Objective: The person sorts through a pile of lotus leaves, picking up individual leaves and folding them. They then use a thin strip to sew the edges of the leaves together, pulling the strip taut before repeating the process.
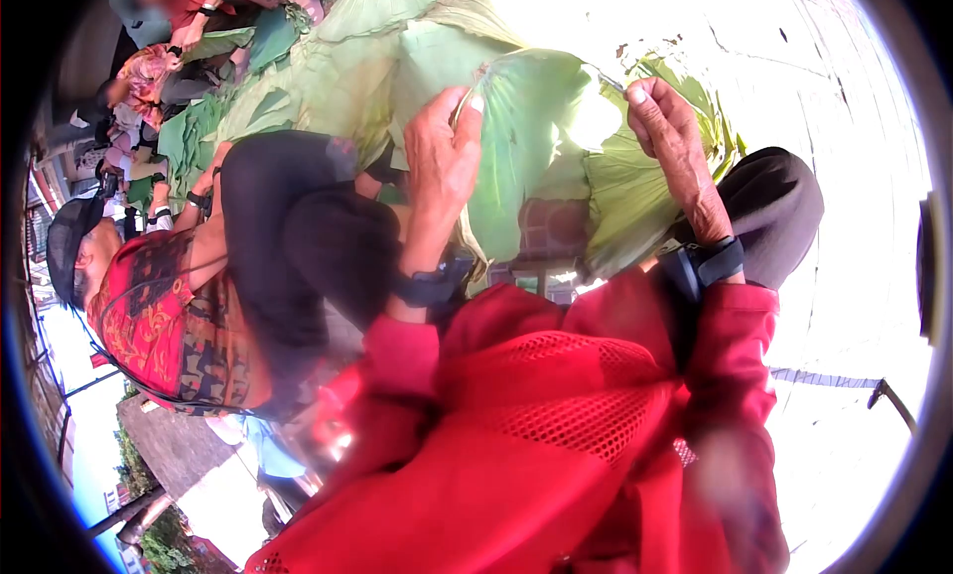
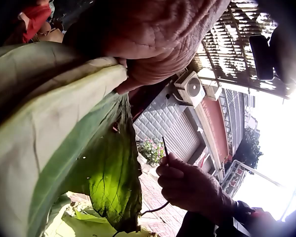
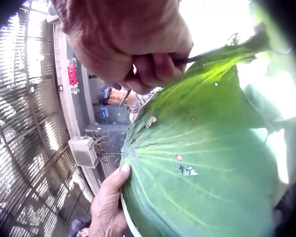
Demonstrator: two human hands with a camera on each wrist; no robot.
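Note:
My left hand [image 1: 442,152] pinches a large green lotus leaf [image 1: 521,142] between thumb and fingers near the point where its veins meet. Folded layers of leaf [image 2: 64,118] hang from that grip in the left wrist view. To the right, my right hand [image 1: 670,137] grips a thin dark wire-like strand [image 3: 202,57] in curled fingers. One end of the strand sticks up past the thumb; the other curves below the hand toward the leaf's lower edge in the left wrist view. Small holes and tears mark the leaf in the right wrist view.
More lotus leaves [image 1: 347,68] lie piled ahead, and a yellow-green one [image 1: 635,197] spreads below my right hand. A person in a dark cap and patterned red top [image 1: 179,316] sits close on my left, with others beyond. Pale paving [image 1: 794,226] lies to the right.

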